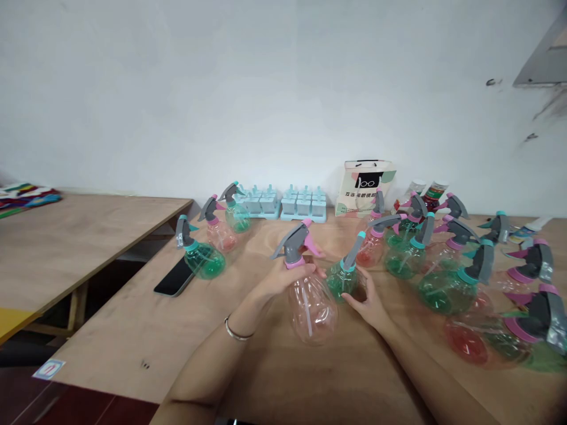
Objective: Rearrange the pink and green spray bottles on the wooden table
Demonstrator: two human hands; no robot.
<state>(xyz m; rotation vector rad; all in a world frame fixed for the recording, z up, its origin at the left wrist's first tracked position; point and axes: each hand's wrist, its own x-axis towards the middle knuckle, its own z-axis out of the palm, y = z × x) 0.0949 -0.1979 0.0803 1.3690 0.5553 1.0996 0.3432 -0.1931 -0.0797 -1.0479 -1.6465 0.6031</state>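
Note:
My left hand point(283, 277) is closed round the neck of a clear pink spray bottle point(310, 307) with a grey and pink trigger head, in the middle of the wooden table point(266, 366). A thin bracelet sits on that wrist. My right hand point(370, 301) rests beside a small green spray bottle point(343, 277) with a teal collar, its fingers curled against the bottle's right side. The two bottles stand next to each other, nearly touching.
Several more pink and green spray bottles point(447, 283) crowd the right of the table, and three point(208, 257) stand at the left. A black phone point(173, 277) lies near the left edge. Pale blue moulds point(303, 203) and a small paper bag point(363, 189) stand by the wall.

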